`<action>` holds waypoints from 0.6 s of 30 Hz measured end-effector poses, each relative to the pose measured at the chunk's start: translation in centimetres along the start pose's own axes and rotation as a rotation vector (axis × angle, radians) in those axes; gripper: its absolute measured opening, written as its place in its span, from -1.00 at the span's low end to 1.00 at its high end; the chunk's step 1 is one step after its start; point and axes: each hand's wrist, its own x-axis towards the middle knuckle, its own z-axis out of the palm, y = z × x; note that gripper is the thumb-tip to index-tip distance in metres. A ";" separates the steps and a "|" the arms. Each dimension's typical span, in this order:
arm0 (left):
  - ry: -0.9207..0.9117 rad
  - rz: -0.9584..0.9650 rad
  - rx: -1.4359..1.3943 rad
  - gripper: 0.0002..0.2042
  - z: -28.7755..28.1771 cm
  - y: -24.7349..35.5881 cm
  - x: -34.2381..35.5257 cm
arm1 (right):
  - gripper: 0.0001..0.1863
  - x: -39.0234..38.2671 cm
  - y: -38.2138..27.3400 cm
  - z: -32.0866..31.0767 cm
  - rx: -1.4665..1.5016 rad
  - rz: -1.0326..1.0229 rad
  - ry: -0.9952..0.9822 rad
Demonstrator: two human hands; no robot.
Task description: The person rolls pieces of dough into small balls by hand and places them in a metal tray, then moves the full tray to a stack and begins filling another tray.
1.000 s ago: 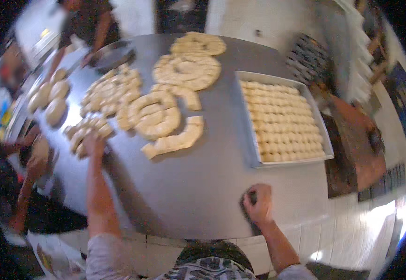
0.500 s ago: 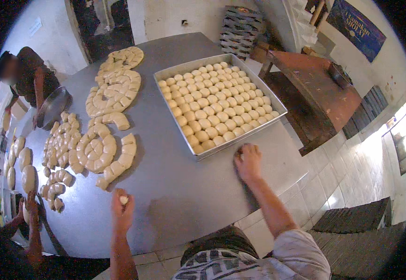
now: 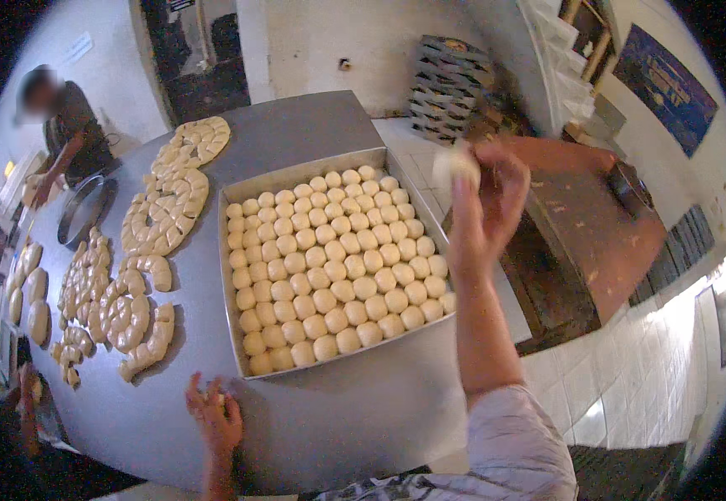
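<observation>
My right hand (image 3: 490, 204) is raised above the right edge of a large square metal tray (image 3: 227, 305), smeared by motion. A pale dough ball (image 3: 455, 167) sits at its fingertips. Rows of smooth round dough balls (image 3: 329, 267) fill the tray, packed close together. In front of the tray's near left corner, my left hand (image 3: 215, 419) is low over the metal table (image 3: 338, 417). Its fingers are curled, and a bit of pale dough (image 3: 222, 401) shows among them, mostly hidden.
Coiled, cut dough strips (image 3: 166, 209) and clustered dough pieces (image 3: 87, 280) lie left of the tray, with long dough loaves (image 3: 38, 305) farther left. A round dark pan (image 3: 86, 209) stands near a co-worker (image 3: 75, 134). A brown wooden table (image 3: 605, 217) is at the right, stacked trays (image 3: 446, 88) behind.
My right hand has risen from the table beside the tray, carrying a dough ball. My left hand's fingers have loosened somewhat. The view has shifted, so the tray appears farther left and lower.
</observation>
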 end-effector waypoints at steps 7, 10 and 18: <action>0.151 -0.180 -0.064 -0.56 0.1 -0.3 -0.5 | -0.51 -2.9 18.2 -2.3 -0.471 0.667 -0.301; 0.151 -0.363 -0.221 -0.54 0.4 -2.7 0.6 | -0.42 -6.2 14.8 -9.9 -0.685 0.508 -0.471; -0.603 -0.460 -1.114 -0.40 7.9 -1.4 13.4 | -0.53 -13.8 17.7 -15.1 -0.352 0.903 -0.738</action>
